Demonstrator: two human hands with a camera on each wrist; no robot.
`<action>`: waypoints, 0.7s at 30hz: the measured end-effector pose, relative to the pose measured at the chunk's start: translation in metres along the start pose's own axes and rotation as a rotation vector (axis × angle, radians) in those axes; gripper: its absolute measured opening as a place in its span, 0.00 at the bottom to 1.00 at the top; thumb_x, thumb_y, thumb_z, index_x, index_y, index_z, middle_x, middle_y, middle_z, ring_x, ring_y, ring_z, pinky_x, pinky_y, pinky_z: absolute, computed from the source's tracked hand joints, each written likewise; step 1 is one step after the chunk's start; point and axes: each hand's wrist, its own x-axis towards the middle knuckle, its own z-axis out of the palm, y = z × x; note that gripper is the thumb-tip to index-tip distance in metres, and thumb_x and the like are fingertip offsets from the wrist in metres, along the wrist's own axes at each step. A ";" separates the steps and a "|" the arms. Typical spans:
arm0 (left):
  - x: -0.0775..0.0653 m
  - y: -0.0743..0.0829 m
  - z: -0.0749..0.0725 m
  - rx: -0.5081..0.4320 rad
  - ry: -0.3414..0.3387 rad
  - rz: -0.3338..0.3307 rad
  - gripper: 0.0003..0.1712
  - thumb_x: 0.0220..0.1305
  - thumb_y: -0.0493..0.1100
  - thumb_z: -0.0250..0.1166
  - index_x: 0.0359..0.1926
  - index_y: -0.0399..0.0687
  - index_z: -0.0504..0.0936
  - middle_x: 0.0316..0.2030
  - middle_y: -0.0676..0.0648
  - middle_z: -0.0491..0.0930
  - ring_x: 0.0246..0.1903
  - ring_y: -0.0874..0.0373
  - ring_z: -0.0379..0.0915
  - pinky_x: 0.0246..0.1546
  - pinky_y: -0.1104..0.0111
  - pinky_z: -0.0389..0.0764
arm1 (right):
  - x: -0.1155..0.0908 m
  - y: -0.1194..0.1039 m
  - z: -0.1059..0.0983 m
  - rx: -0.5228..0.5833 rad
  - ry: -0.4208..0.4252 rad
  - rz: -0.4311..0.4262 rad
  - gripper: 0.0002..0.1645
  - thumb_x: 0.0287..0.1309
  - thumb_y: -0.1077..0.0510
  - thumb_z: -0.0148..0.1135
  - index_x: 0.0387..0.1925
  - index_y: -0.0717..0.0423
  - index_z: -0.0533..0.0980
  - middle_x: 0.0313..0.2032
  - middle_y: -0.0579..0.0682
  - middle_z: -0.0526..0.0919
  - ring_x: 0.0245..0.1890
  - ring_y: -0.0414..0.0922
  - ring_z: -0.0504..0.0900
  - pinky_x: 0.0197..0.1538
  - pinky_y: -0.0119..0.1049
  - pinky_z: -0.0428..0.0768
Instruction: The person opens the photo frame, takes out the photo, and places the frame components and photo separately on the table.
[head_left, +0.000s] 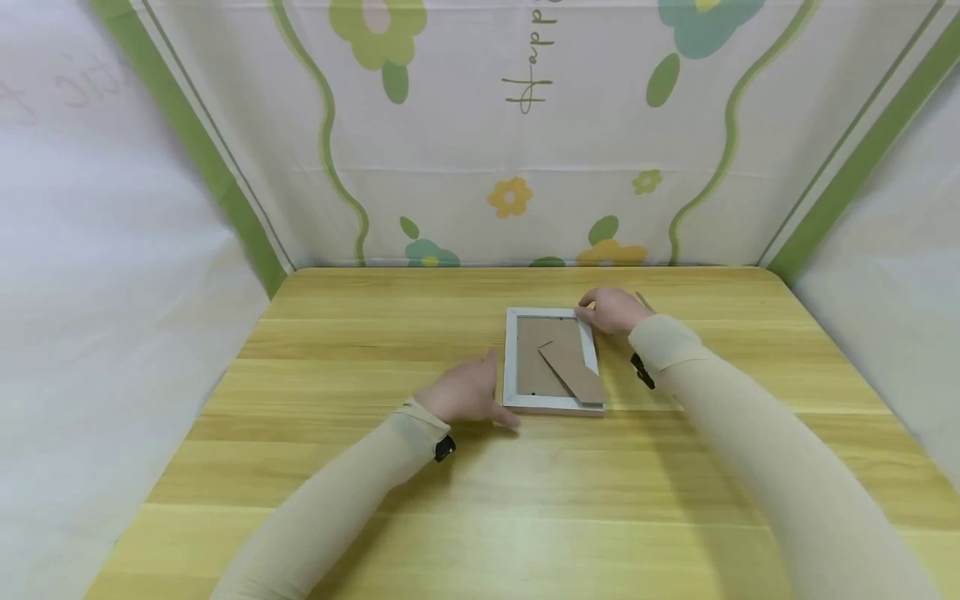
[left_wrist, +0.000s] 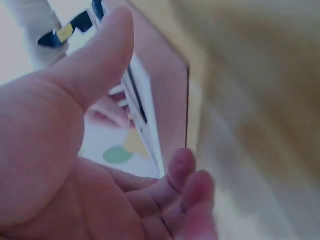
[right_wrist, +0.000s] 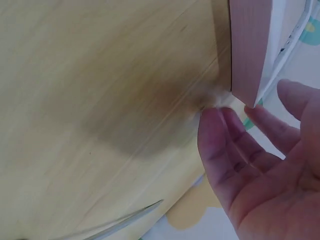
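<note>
Cream sleeves [head_left: 341, 492] extend from the lower edge of the head view, nearest the camera. Behind the work area hangs a white cloth [head_left: 442, 142] printed with flowers, green bands and lettering. Below it lies a wood-grained counter [head_left: 637, 517]. On the counter, between the two hands and toward its far side, a picture frame [head_left: 511, 358] lies flat, back upward, with a white rear border and pinkish side edges. Its brown backing panel [head_left: 531, 367] faces up. The left hand [head_left: 463, 392] is at the frame's near left corner, thumb and fingers spread wide; contact cannot be determined. The right hand [head_left: 613, 311] is at the far right corner, fingers gently bent and thumb apart; whether it bears on the frame is unclear. A brown support leg [head_left: 581, 379] slants across the panel toward the near right corner. Beside the right hand lies a slender pointed object [right_wrist: 127, 220], its identity uncertain.
</note>
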 end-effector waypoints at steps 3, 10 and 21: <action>0.002 0.002 0.006 -0.008 0.033 0.018 0.52 0.48 0.59 0.79 0.67 0.38 0.67 0.59 0.41 0.77 0.56 0.49 0.74 0.54 0.58 0.77 | 0.003 -0.001 0.003 0.029 -0.008 0.002 0.25 0.74 0.49 0.52 0.56 0.66 0.77 0.56 0.65 0.79 0.59 0.63 0.73 0.61 0.58 0.70; 0.007 0.003 0.012 0.034 0.087 0.040 0.30 0.52 0.54 0.78 0.52 0.47 0.78 0.41 0.49 0.83 0.36 0.59 0.75 0.35 0.63 0.79 | 0.009 -0.003 0.012 0.005 0.000 -0.001 0.25 0.73 0.50 0.54 0.54 0.69 0.78 0.49 0.63 0.82 0.45 0.55 0.78 0.49 0.50 0.76; 0.010 -0.005 0.008 0.029 0.091 0.070 0.20 0.57 0.51 0.75 0.45 0.46 0.82 0.36 0.50 0.82 0.33 0.59 0.74 0.34 0.64 0.78 | 0.008 0.003 0.014 0.012 0.058 0.053 0.22 0.70 0.49 0.58 0.42 0.67 0.80 0.38 0.58 0.84 0.36 0.51 0.79 0.40 0.43 0.78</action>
